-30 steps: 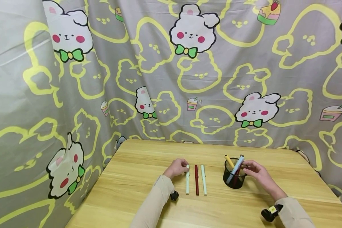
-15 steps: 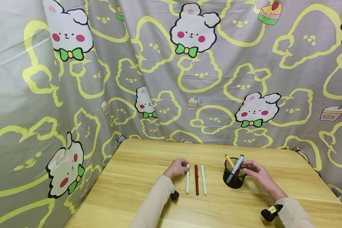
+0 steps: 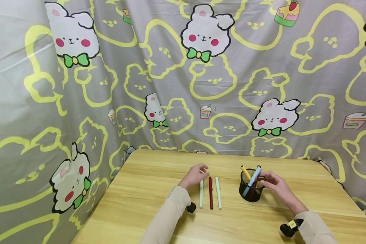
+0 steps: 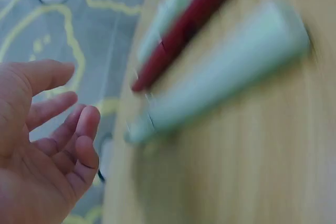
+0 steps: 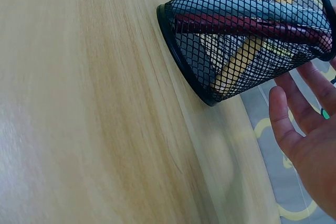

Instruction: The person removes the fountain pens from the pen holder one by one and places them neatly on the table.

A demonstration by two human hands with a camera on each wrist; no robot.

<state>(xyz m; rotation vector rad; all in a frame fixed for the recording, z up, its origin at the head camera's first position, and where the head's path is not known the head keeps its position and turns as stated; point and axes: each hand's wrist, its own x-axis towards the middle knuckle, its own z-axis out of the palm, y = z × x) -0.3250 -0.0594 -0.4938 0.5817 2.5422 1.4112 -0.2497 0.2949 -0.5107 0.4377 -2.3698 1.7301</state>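
Note:
Three pens lie side by side on the table: a pale green pen (image 3: 201, 198) at left, a dark red pen (image 3: 211, 195) in the middle, another pale green pen (image 3: 218, 196) at right. My left hand (image 3: 196, 176) hovers over the far end of the left one, fingers loosely bent; the left wrist view shows nothing in its grasp. To the right stands a black mesh pen cup (image 3: 250, 194), holding a yellow pen (image 3: 245, 173), a light blue pen (image 3: 255, 175) and a dark red pen (image 5: 231, 25). Beside its rim is my right hand (image 3: 279, 189), fingers extended; some fingertips are hidden behind the cup.
The wooden table (image 3: 231, 223) ends at a patterned curtain (image 3: 170, 84) that hangs along the back and left. Black wrist cameras sit below both sleeves.
My left hand has come away from the left pale green pen's end, shifting up and to the right. The pens, the cup and the right hand look unmoved.

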